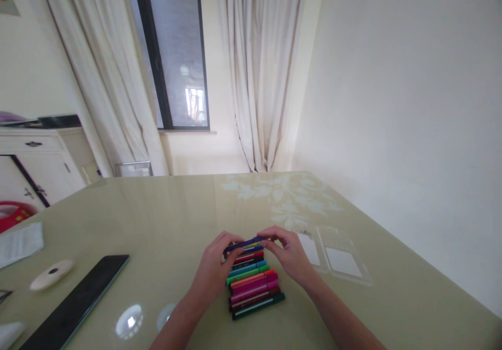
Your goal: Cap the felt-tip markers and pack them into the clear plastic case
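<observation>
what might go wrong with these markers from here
The purple marker, pinched near its ends by the left hand and right hand, might slip and disturb the row of markers.
The dark green marker lies at the row's near end, so a bump could roll it toward the person.
The right forearm might brush the clear plastic case nearby.

I count at least ten felt-tip pens point(251, 274) lying in a row (too tightly packed for me to be exact), plus one purple pen point(245, 244) raised at its far end. Left of the row, one black slab point(76, 303); right, one clear case point(322, 250); beyond, two curtains point(266, 78).
</observation>
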Tool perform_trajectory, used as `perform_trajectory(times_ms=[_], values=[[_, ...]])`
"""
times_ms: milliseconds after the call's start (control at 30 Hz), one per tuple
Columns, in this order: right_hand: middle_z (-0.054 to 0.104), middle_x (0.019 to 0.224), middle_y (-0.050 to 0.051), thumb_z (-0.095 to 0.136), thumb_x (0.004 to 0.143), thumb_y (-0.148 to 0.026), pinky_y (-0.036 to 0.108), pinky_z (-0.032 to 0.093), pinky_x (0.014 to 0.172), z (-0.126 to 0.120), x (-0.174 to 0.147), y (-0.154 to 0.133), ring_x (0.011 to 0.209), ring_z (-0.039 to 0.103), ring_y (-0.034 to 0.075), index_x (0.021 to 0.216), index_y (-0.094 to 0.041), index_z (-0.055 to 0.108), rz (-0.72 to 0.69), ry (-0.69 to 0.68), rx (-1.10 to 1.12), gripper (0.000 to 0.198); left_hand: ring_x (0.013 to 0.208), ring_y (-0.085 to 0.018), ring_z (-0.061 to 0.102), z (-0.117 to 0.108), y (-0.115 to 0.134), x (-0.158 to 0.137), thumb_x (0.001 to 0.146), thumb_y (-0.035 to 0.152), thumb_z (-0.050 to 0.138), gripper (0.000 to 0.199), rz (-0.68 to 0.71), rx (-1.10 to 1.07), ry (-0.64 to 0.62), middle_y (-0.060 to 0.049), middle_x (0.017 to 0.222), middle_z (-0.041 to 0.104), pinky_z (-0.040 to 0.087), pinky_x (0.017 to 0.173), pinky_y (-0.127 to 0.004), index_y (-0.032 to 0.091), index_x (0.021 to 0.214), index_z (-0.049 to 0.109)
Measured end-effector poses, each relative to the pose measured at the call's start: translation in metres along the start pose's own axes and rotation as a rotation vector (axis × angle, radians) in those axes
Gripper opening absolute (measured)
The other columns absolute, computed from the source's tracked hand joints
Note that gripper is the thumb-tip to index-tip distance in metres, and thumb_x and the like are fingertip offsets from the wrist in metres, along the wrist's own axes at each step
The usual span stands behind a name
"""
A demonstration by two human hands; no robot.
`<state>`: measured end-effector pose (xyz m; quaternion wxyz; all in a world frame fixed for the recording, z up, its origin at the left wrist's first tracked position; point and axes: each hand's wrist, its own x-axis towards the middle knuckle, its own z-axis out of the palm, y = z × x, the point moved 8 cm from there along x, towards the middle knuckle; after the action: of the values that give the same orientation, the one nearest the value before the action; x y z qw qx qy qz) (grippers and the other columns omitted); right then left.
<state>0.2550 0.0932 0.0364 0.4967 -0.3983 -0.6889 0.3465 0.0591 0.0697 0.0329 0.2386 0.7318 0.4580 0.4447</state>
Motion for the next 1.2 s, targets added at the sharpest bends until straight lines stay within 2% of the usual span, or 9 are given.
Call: perform_trajectory(times_ms=[233, 467, 700, 900, 1067, 1200], values=[[0.079, 0.089, 0.004, 0.079, 0.08, -0.032, 0.033, 0.054, 0.081, -0.001, 0.002, 0.009, 0.084, 0.07, 0.021, 0.095, -0.024, 0.082, 0.065, -0.023, 0.062, 0.017, 0.085, -0.019, 0.064, -0.002, 0.003, 0.001, 0.099, 0.034, 0.057, 0.018, 0.014, -0.008, -0.005, -0.002, 0.095, 0.07, 0.049, 0.076, -0.028, 0.025, 0.104, 0.072], [0.08, 0.086, 0.004, 0.08, 0.077, -0.03, 0.032, 0.055, 0.077, 0.001, -0.001, 0.015, 0.082, 0.072, 0.021, 0.09, -0.024, 0.083, 0.138, -0.055, 0.089, 0.015, 0.083, -0.018, 0.064, 0.0, 0.001, 0.0, 0.097, 0.033, 0.06, 0.016, 0.015, -0.036, 0.009, -0.001, 0.09, 0.069, 0.049, 0.075, -0.027, 0.024, 0.098, 0.073], [0.08, 0.083, 0.004, 0.077, 0.08, -0.033, 0.032, 0.055, 0.075, 0.007, -0.002, 0.009, 0.08, 0.072, 0.022, 0.088, -0.023, 0.083, 0.108, -0.032, 0.062, 0.014, 0.084, -0.02, 0.065, 0.004, -0.003, -0.002, 0.097, 0.036, 0.06, 0.018, -0.04, -0.041, 0.004, -0.002, 0.089, 0.071, 0.05, 0.076, -0.029, 0.023, 0.095, 0.072], [0.08, 0.092, 0.005, 0.065, 0.088, -0.029, 0.035, 0.055, 0.084, 0.001, 0.004, 0.011, 0.086, 0.072, 0.023, 0.095, -0.021, 0.079, 0.062, 0.018, -0.187, 0.017, 0.103, -0.023, 0.065, 0.012, -0.016, 0.0, 0.1, 0.033, 0.05, 0.025, -0.024, 0.049, -0.015, -0.006, 0.109, 0.072, 0.051, 0.095, -0.038, 0.024, 0.111, 0.071], [0.079, 0.102, 0.007, 0.057, 0.091, -0.019, 0.035, 0.052, 0.09, 0.008, 0.002, 0.023, 0.096, 0.071, 0.023, 0.101, -0.02, 0.078, 0.042, -0.066, -0.47, 0.023, 0.102, -0.025, 0.066, 0.024, -0.034, -0.002, 0.099, 0.031, 0.044, 0.03, -0.032, 0.2, -0.033, -0.007, 0.105, 0.074, 0.052, 0.096, -0.042, 0.023, 0.104, 0.073], [0.077, 0.111, 0.007, 0.05, 0.096, -0.017, 0.034, 0.047, 0.099, 0.007, 0.001, 0.021, 0.106, 0.067, 0.023, 0.108, -0.023, 0.076, -0.001, -0.08, -0.673, 0.029, 0.112, -0.025, 0.066, 0.028, -0.041, -0.003, 0.101, 0.036, 0.043, 0.035, -0.029, 0.297, -0.045, -0.007, 0.118, 0.075, 0.049, 0.105, -0.045, 0.022, 0.111, 0.074]])
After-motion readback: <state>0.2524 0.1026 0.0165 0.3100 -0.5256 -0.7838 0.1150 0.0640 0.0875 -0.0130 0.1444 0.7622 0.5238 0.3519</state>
